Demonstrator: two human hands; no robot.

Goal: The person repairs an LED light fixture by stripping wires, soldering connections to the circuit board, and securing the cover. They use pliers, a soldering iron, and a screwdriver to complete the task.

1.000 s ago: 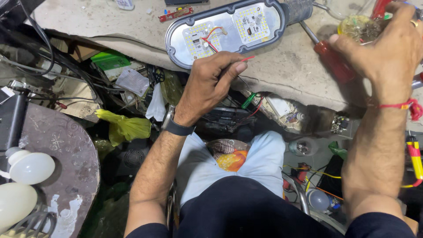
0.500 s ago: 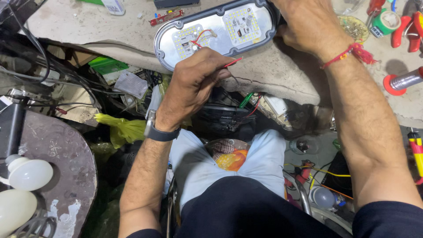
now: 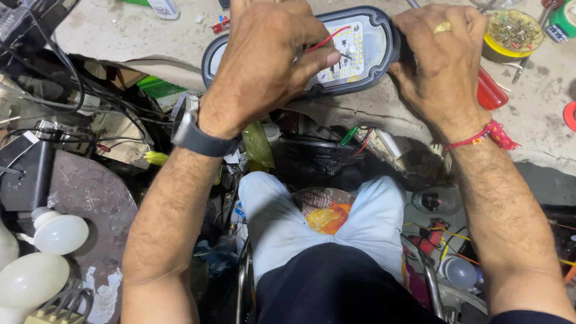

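The oval lamp housing (image 3: pixel 366 57) lies flat near the front edge of my desk (image 3: pixel 120 30), its open face up so the white panel of small light dots shows. My left hand (image 3: pixel 264 66) lies over its left half, fingers pinched shut on a thin red wire (image 3: pixel 327 41) that runs onto the panel. My right hand (image 3: pixel 447 63) is closed on the housing's right end, a gold ring on one finger; a red-handled screwdriver (image 3: pixel 492 90) lies partly under that hand, its tip hidden. Just beyond my right hand sits one round yellow-rimmed tin (image 3: pixel 515 33) filled with small screws and bits. Beyond my left hand, on the desk's far side, there is one small red part (image 3: pixel 219 26) and one white bottle (image 3: pixel 163 7) cut off by the frame. Below the desk edge hangs a tangle of black cables (image 3: pixel 72 102), and at my lower left three white bulbs (image 3: pixel 60 233) rest by a round grey slab (image 3: pixel 96 198).
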